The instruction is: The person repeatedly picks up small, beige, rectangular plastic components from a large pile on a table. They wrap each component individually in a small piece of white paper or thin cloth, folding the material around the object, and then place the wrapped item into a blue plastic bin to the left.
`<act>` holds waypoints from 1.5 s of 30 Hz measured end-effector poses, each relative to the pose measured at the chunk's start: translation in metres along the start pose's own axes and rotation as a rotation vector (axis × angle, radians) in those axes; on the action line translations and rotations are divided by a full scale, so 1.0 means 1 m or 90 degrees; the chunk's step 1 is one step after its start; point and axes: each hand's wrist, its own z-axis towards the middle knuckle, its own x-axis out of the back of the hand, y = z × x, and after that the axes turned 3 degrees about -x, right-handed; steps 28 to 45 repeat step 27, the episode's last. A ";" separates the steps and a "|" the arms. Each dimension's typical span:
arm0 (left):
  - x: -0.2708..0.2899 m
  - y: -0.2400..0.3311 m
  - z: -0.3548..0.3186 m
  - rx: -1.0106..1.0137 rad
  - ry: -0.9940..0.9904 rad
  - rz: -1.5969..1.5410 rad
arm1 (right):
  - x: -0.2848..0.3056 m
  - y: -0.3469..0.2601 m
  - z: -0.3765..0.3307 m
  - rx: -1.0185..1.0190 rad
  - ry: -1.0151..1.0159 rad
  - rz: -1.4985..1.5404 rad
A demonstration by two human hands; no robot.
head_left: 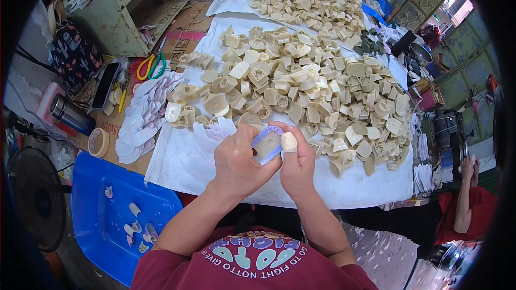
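Between my two hands is a beige plastic shoe heel (267, 145) with a purple glittery strip round its edge. My left hand (236, 156) grips it from the left, fingers curled behind and thumb at its lower edge. On the other side my right hand (300, 164) is closed on the same heel, its thumb wrapped in a pale covering (289, 142). Just beyond lies a big heap of bare beige heels (301, 83) on a white cloth (177, 169). Pale cut pieces (209, 139) lie near my left hand.
Stacked pale cut pieces (141, 121), scissors (153, 66), a tape roll (98, 143) and a dark flask (72, 115) sit to the left. Below them a blue tub (91, 198) holds several covered heels. A fan (36, 198) stands far left; another person (467, 204) is at right.
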 end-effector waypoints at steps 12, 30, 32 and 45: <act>0.032 -0.031 -0.041 0.017 0.009 0.084 | -0.022 0.009 -0.015 -0.016 -0.248 -0.087; 0.145 -0.104 -0.126 0.288 0.031 0.196 | -0.073 0.079 0.017 0.342 -0.166 -0.557; 0.145 -0.104 -0.126 0.288 0.031 0.196 | -0.073 0.079 0.017 0.342 -0.166 -0.557; 0.145 -0.104 -0.126 0.288 0.031 0.196 | -0.073 0.079 0.017 0.342 -0.166 -0.557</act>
